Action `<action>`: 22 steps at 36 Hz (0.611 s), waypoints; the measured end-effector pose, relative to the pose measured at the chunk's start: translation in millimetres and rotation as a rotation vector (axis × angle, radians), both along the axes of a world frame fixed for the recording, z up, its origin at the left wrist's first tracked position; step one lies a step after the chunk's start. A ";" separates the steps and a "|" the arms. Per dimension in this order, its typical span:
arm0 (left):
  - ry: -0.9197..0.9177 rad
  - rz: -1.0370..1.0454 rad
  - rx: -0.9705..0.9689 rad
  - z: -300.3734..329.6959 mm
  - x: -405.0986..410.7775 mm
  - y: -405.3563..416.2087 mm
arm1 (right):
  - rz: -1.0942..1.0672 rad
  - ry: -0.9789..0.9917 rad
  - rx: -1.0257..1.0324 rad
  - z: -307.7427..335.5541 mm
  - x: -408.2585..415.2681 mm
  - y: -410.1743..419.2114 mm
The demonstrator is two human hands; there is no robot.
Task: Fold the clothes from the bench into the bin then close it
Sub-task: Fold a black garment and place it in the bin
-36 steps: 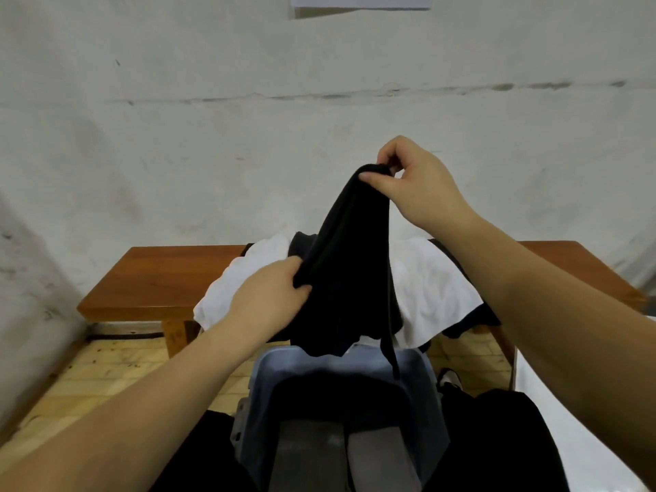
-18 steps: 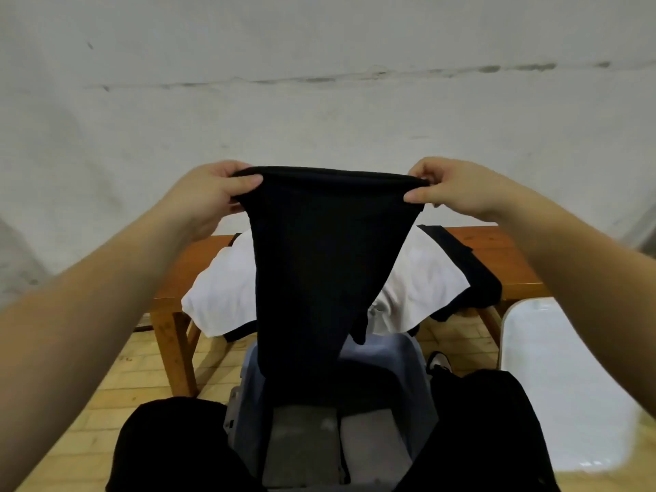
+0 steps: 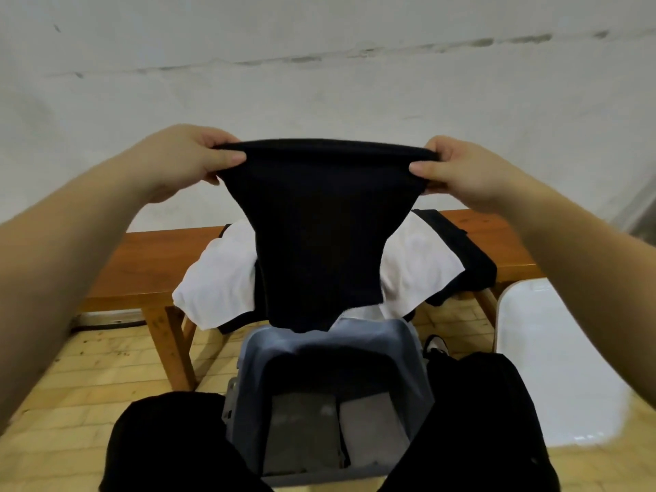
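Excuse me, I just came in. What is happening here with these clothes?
A person is holding up a black garment, the left hand and right hand each pinching one end of its top edge, so it hangs spread over an open grey bin. Folded grey pieces already lie in the bin. A white garment with more dark clothing still waits on the wooden bench. The white lid lies on the floor beside the bin.
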State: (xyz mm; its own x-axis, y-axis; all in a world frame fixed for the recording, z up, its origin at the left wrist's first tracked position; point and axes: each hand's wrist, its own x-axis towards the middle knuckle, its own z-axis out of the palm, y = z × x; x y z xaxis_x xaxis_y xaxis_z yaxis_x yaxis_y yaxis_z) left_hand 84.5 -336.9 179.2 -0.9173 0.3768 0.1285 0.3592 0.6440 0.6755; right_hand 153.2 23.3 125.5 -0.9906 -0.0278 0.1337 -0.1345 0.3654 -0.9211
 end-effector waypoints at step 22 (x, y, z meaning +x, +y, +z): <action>-0.092 -0.193 -0.011 8.1 -60.6 104.9 | -0.174 0.093 0.072 26.5 -22.8 108.7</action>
State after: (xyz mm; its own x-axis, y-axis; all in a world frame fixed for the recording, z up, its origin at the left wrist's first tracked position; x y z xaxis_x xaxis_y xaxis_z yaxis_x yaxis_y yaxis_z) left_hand 23.9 -232.0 187.2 -0.8359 0.5472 0.0422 0.4131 0.5767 0.7048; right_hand 130.4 132.0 152.0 -0.9647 0.1300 0.2289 -0.1471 0.4549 -0.8783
